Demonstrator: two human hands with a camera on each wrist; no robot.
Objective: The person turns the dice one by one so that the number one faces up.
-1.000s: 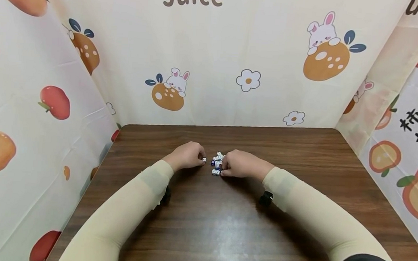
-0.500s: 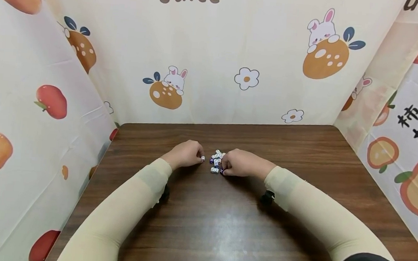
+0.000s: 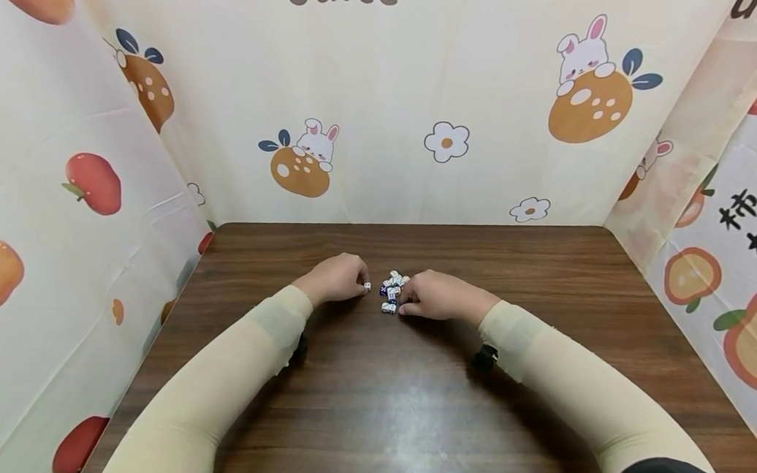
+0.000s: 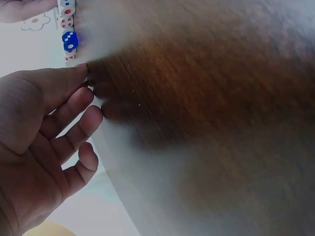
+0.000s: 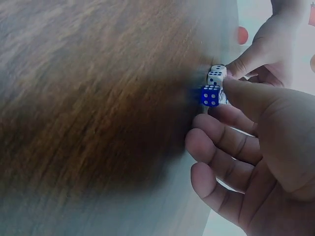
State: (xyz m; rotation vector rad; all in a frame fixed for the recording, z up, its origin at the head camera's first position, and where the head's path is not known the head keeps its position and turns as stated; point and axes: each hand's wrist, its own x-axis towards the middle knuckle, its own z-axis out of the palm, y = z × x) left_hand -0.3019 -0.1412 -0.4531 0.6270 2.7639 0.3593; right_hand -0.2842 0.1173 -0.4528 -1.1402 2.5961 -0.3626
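Observation:
My left hand [image 3: 337, 277] pinches a white die [image 3: 367, 286] between thumb and fingertips, just left of a small cluster of dice [image 3: 395, 280]. In the left wrist view, that hand's [image 4: 54, 113] thumb and index tips meet and hide the die. White and blue dice make up the cluster, some lying against each other. My right hand [image 3: 443, 297] is at the cluster's right side, fingers curled. In the right wrist view, a blue die [image 5: 210, 96] shows at its thumb tip; whether the fingers grip it or only touch it cannot be told.
The dice lie on a brown wooden table [image 3: 399, 414]. Fruit-printed cloth [image 3: 389, 83] hangs behind it and at both sides. A dark strap-on device [image 3: 485, 357] sits under the right wrist.
The blue die seen at my right fingertips half a second ago is now hidden in the head view. My left hand stays in place with its die. The head view has shifted slightly.

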